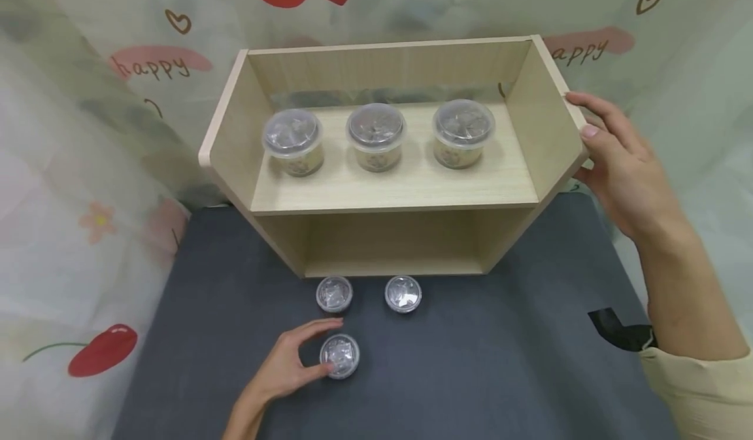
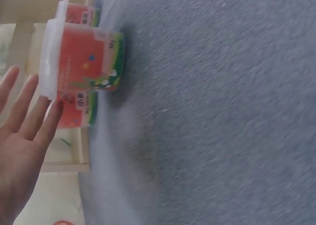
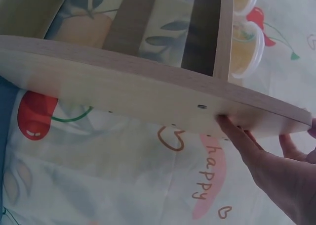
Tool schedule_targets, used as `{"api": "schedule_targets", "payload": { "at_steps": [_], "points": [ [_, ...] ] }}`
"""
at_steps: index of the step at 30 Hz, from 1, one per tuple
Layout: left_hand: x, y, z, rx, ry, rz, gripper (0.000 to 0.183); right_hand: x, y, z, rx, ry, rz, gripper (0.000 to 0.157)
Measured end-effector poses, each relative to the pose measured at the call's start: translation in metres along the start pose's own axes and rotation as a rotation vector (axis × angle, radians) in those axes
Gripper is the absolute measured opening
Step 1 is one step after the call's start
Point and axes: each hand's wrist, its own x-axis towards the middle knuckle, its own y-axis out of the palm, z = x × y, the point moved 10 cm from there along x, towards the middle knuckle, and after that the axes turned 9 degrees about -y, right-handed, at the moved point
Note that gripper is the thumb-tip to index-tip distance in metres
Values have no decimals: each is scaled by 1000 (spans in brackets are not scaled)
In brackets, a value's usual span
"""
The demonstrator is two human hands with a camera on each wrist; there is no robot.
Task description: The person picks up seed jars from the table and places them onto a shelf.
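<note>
The left hand [image 1: 287, 363] spreads thumb and fingers around the nearest lidded plastic cup [image 1: 346, 354] on the grey cloth [image 1: 447, 368]; the right hand [image 1: 632, 182], fingers slightly apart, rests against the wooden shelf's [image 1: 544, 116] side.

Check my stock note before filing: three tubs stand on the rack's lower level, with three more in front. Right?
No: the three tubs stand on the upper level of the rack, as the head view shows. Three more tubs are in front.
</note>
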Motion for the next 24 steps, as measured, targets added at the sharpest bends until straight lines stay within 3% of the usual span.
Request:
{"api": "schedule_targets", "payload": {
  "at_steps": [6, 11, 16, 19, 24],
  "points": [
    [-4, 13, 7, -12, -27, 16, 61, 1, -4, 0, -61, 35, 51, 43],
    [-6, 19, 12, 46, -57, 12, 73, 1, -5, 2, -49, 25, 65, 43],
    [-10, 23, 13, 77, -70, 5, 84, 0, -5, 2, -45, 25, 57, 43],
    [-10, 21, 3, 62, -90, 3, 84, 1, -3, 2, -41, 21, 56, 43],
    [-12, 23, 11, 45, -99, 10, 86, 2, -1, 0, -41, 17, 45, 42]
  ]
}}
